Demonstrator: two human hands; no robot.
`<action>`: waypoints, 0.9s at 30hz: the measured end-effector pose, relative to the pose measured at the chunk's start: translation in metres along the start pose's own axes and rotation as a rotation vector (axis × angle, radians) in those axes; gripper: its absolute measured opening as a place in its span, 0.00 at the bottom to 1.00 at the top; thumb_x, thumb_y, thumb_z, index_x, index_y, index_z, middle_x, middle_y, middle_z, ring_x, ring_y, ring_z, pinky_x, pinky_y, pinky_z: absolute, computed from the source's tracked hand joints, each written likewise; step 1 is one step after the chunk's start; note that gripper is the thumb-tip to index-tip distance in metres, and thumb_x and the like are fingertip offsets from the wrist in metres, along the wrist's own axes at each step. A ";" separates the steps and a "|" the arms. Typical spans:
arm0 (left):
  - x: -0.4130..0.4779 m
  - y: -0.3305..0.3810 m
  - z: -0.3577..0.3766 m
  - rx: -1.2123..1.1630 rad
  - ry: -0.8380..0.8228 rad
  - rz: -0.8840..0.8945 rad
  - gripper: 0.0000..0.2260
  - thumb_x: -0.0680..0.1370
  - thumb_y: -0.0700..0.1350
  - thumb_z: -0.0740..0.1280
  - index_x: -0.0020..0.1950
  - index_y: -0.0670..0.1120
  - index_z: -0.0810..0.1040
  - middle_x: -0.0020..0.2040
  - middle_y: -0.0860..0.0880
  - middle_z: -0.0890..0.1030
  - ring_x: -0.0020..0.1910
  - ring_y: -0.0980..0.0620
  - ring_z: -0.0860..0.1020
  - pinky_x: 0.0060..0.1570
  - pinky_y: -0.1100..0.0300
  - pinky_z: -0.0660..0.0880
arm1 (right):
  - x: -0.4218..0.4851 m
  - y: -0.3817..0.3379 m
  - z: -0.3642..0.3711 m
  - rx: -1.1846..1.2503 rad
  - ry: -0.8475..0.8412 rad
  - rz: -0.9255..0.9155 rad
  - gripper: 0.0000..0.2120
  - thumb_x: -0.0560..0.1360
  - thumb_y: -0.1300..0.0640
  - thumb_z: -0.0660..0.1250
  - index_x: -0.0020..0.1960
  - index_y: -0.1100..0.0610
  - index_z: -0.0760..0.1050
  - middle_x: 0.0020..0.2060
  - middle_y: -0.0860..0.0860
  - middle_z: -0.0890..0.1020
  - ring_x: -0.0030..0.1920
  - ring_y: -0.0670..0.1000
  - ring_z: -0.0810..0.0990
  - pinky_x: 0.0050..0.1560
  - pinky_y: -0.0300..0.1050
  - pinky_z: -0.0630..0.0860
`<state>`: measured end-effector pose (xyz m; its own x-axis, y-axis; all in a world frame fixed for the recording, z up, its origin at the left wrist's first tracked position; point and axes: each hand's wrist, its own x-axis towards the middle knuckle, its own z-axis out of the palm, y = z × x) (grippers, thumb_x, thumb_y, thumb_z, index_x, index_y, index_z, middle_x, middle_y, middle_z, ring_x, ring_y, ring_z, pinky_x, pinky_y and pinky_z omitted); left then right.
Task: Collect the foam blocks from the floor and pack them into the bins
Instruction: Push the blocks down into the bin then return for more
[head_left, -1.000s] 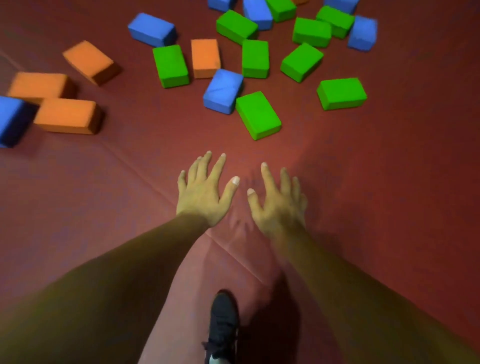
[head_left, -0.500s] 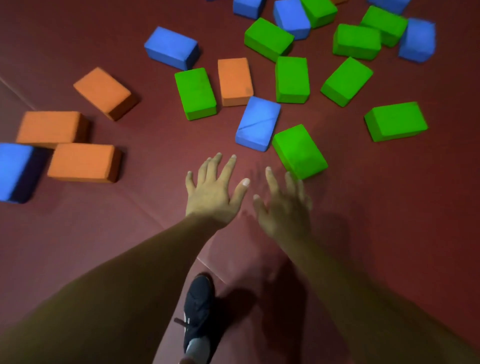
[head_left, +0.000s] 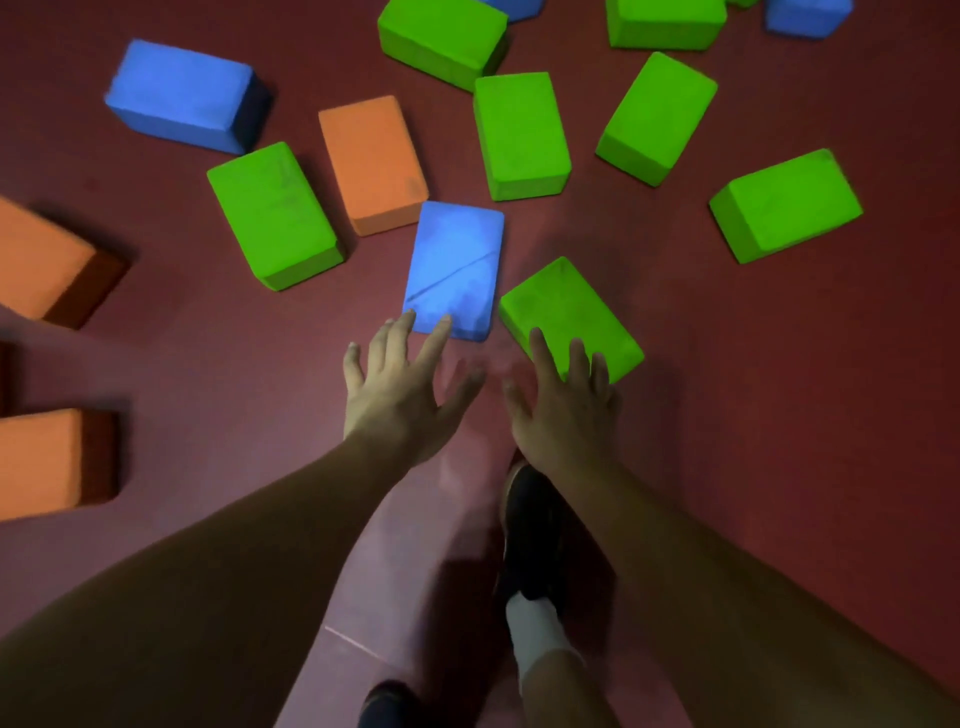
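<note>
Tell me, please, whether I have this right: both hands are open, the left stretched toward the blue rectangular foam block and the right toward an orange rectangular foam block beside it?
Not quite. The head view shows the right hand stretched over a green rectangular foam block, not an orange one. The left hand is at the blue rectangular foam block, and both are open.

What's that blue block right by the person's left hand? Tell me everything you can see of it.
The blue block is a rectangular brick, matte and foam-like, with a thin dark diagonal line across its top. It lies flat on the dark red floor, long side pointing away from the person. The left hand, fingers spread, overlaps its near edge; contact is unclear. An orange block sits at its far left corner, a green block beside its near right.
</note>
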<state>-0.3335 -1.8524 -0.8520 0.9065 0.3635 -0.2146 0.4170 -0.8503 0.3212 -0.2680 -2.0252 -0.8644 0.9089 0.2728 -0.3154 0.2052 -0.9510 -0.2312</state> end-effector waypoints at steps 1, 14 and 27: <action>0.016 0.003 0.015 -0.006 -0.003 -0.017 0.35 0.76 0.74 0.48 0.80 0.59 0.59 0.80 0.44 0.60 0.79 0.45 0.56 0.75 0.36 0.50 | 0.019 0.008 0.011 0.002 -0.003 0.008 0.35 0.80 0.34 0.58 0.82 0.41 0.51 0.81 0.59 0.55 0.80 0.65 0.53 0.74 0.67 0.57; 0.201 0.031 0.160 0.025 -0.128 -0.285 0.45 0.70 0.80 0.53 0.81 0.63 0.46 0.83 0.45 0.40 0.82 0.43 0.39 0.72 0.27 0.45 | 0.193 0.091 0.098 -0.175 -0.091 -0.050 0.52 0.65 0.18 0.59 0.81 0.37 0.46 0.81 0.63 0.50 0.79 0.71 0.49 0.72 0.76 0.53; 0.248 0.006 0.185 0.055 -0.052 -0.423 0.46 0.69 0.80 0.53 0.81 0.64 0.39 0.82 0.45 0.34 0.80 0.42 0.34 0.70 0.24 0.49 | 0.218 0.101 0.124 -0.174 0.039 0.029 0.52 0.64 0.18 0.57 0.81 0.36 0.46 0.81 0.64 0.51 0.77 0.70 0.55 0.69 0.75 0.60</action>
<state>-0.1183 -1.8381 -1.0737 0.6510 0.6663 -0.3635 0.7462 -0.6496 0.1455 -0.0935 -2.0438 -1.0705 0.9281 0.2419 -0.2830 0.2349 -0.9702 -0.0590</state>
